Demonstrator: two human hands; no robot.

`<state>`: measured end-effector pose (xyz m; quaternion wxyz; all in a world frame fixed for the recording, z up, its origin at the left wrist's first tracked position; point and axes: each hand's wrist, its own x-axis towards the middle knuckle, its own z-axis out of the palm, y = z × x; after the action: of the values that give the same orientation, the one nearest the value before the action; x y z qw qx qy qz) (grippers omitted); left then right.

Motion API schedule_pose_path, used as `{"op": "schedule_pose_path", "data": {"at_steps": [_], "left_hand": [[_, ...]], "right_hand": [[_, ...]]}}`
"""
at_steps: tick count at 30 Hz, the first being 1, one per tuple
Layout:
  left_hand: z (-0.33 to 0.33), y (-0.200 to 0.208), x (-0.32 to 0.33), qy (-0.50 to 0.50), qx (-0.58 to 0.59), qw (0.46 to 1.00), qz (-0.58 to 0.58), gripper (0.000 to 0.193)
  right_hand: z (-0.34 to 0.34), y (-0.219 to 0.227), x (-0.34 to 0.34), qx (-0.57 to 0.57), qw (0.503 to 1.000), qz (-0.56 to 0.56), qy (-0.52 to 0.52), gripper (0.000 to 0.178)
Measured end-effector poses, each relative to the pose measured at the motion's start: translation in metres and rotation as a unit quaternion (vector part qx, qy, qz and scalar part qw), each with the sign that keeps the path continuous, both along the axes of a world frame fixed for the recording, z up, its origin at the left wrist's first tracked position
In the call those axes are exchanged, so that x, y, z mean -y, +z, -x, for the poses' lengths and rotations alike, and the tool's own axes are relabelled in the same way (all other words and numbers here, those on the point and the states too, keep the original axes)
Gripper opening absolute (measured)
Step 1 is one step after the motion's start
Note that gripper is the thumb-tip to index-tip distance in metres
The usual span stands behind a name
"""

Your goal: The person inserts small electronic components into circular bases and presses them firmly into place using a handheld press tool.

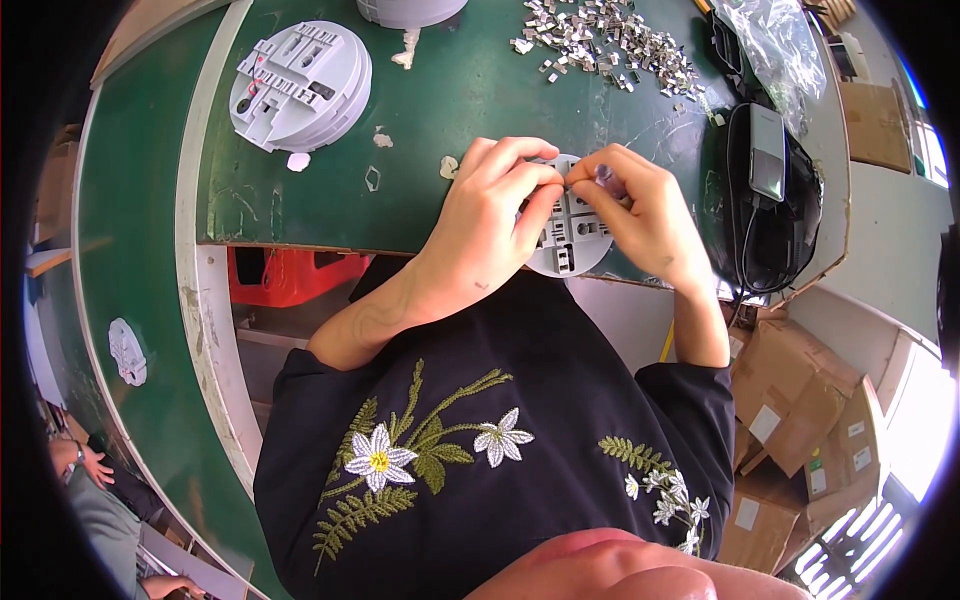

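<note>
Bright right-side glare (curved edges)

The round grey plate (582, 234) is partly covered, and the upper edge crops a grey drum (412, 10).

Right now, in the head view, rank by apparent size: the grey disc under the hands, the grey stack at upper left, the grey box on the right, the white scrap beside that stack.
Largest to smallest:
1. Grey stack
2. Grey disc, though partly covered
3. Grey box
4. White scrap
</note>
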<state>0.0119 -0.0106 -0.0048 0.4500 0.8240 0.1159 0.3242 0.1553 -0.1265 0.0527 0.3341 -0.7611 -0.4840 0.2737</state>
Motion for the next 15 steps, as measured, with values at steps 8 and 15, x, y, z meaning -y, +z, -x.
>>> {"op": "schedule_pose_path", "data": {"at_steps": [8,15], "left_hand": [[0.009,0.004,0.003,0.014,0.008,1.0,0.011,0.014],[0.011,0.003,0.004,0.012,0.004,1.0,0.013,0.015]], "right_hand": [[0.014,-0.009,0.007,0.115,0.991,-0.04,0.056,0.015],[0.022,-0.009,0.009,0.218,0.971,-0.053,0.083,0.031]]}}
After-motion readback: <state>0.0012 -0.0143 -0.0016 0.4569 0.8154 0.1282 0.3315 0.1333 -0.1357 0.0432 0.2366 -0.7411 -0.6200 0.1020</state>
